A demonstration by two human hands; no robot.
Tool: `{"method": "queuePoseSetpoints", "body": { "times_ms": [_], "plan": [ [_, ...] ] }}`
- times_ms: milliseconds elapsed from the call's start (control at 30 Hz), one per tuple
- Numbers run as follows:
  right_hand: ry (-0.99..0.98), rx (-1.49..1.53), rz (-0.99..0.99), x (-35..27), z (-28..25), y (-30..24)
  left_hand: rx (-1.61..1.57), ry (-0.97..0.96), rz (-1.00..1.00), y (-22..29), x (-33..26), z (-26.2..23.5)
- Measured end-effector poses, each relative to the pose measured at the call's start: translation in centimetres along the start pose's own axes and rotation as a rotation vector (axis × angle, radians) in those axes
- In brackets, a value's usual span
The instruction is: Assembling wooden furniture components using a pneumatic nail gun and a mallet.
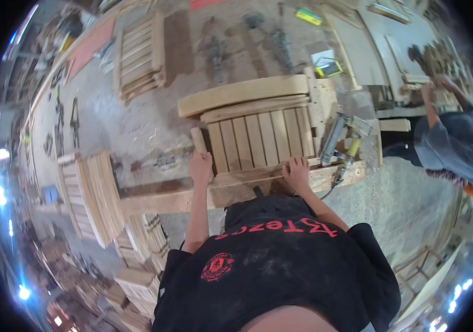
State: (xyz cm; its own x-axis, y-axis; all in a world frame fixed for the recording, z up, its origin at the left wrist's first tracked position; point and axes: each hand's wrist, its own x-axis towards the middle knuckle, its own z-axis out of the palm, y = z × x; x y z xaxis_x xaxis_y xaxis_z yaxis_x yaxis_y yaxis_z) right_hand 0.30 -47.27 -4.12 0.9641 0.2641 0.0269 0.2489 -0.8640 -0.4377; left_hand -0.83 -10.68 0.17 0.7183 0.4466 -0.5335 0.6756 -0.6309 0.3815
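A slatted wooden panel (256, 138) lies flat in front of me on the workbench, its pale slats running away from me. My left hand (200, 166) is closed round the near end of a short wooden rail (198, 139) at the panel's left side; a dark gap shows between this rail and the slats. Over the panel's near edge, toward its right end, my right hand (297, 173) has its fingers bent onto the wood. Beyond the panel's far rail sits a thick curved wooden piece (245, 94). The undersides of both hands are hidden.
A nail gun (333, 138) with a hose lies right of the panel. Another slatted panel (139, 55) rests at the far left of the workbench (159, 122). Stacked wooden panels (95, 193) stand at left. A co-worker (452, 141) handles wood at right.
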Motion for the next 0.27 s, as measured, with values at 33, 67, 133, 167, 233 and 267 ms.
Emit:
{"method": "queuePoseSetpoints", "body": {
  "times_ms": [33, 67, 133, 167, 233, 267],
  "plan": [
    [-0.015, 0.002, -0.013, -0.2, 0.4, -0.1, 0.13, 0.311, 0.01, 0.1, -0.5, -0.1],
    [0.043, -0.025, 0.002, -0.3, 0.8, -0.5, 0.125, 0.322, -0.019, -1.0, -0.6, 0.1],
    [0.083, -0.027, -0.021, -0.1, 1.5, -1.6, -0.016, 0.138, -0.066, -5.7, -0.2, 1.9],
    [0.033, -0.007, -0.008, 0.0, 1.9, -2.8, -0.015, 0.152, -0.05, -9.3, 0.0, 3.4],
    [-0.021, -0.08, 0.052, -0.3, 2.0, -2.7, 0.043, 0.128, 0.004, -9.5, 0.8, 4.2],
    [-0.032, -0.052, 0.083, -0.2, 2.0, -2.6, 0.095, 0.116, 0.055, -8.9, 1.2, 4.8]
  ]
}}
